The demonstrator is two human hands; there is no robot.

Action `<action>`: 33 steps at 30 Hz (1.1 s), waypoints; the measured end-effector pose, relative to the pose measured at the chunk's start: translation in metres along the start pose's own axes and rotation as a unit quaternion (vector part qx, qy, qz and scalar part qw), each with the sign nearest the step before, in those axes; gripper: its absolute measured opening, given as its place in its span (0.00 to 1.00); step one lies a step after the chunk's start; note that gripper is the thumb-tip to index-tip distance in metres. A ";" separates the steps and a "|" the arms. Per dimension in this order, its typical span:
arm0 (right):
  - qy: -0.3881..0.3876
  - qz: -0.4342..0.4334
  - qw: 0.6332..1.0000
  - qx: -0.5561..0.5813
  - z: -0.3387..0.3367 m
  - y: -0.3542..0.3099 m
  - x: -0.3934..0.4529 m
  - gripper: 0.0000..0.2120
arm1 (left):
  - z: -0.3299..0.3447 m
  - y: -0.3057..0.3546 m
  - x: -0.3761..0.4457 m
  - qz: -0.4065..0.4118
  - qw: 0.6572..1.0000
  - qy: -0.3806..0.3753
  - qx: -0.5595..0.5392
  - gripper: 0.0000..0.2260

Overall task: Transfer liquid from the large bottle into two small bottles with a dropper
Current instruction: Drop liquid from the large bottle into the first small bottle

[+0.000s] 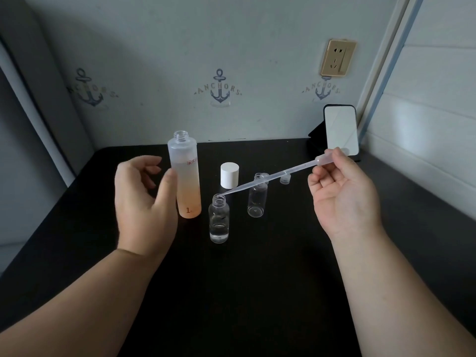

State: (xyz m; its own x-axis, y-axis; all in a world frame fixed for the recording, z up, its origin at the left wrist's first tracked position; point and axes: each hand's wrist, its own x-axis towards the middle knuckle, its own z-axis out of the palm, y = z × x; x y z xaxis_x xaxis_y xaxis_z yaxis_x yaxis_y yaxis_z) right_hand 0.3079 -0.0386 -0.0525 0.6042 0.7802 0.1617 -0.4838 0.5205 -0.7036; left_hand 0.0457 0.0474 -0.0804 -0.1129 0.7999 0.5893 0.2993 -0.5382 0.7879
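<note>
In front of me the bench (257, 279) is black. The large bottle (184, 176) is frosted white above and fades to orange below, with red print. The two small bottles (219, 220) (257, 198) and my dropper (270, 179) are clear. The cap (230, 174) is white.

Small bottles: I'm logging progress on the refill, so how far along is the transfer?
Done: the large bottle stands uncapped, and the near small bottle already holds some clear liquid. In hand: the right hand pinches the dropper, its tip at that bottle's mouth; the left hand hovers beside the large bottle. Left: the far small bottle looks empty.
</note>
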 end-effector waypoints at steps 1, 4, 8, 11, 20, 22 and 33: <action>0.001 -0.001 1.000 0.002 0.000 0.000 0.000 0.13 | -0.003 0.003 -0.002 0.028 1.000 0.003 0.010 0.10; 0.001 -0.003 1.000 0.003 0.000 0.000 0.001 0.12 | -0.007 0.008 -0.008 0.075 0.995 -0.066 0.025 0.05; -0.004 0.000 1.000 0.004 -0.002 0.000 0.002 0.12 | -0.005 0.014 -0.013 0.095 0.974 -0.200 0.047 0.13; -0.007 0.001 1.000 0.002 -0.002 0.001 0.002 0.12 | -0.001 0.014 -0.013 0.098 0.958 -0.262 0.066 0.19; -0.009 -0.014 1.000 -0.003 -0.002 0.000 0.003 0.11 | 0.007 0.004 -0.013 0.080 0.929 -0.335 0.137 0.15; -0.006 -0.017 1.000 -0.003 -0.002 -0.001 0.003 0.10 | 0.007 0.002 -0.012 0.083 0.931 -0.331 0.133 0.11; 0.029 -0.003 0.999 -0.015 -0.001 -0.002 0.002 0.07 | 0.008 0.003 -0.011 0.092 0.930 -0.332 0.128 0.14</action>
State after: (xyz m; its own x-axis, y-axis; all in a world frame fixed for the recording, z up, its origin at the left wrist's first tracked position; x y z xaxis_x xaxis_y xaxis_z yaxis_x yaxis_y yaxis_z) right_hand 0.3104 -0.0382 -0.0515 0.6434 0.7550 0.1265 -0.4616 0.5144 -0.7227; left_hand 0.0553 0.0390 -0.0866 0.5469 0.7345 0.4019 0.4820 -0.6687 0.5661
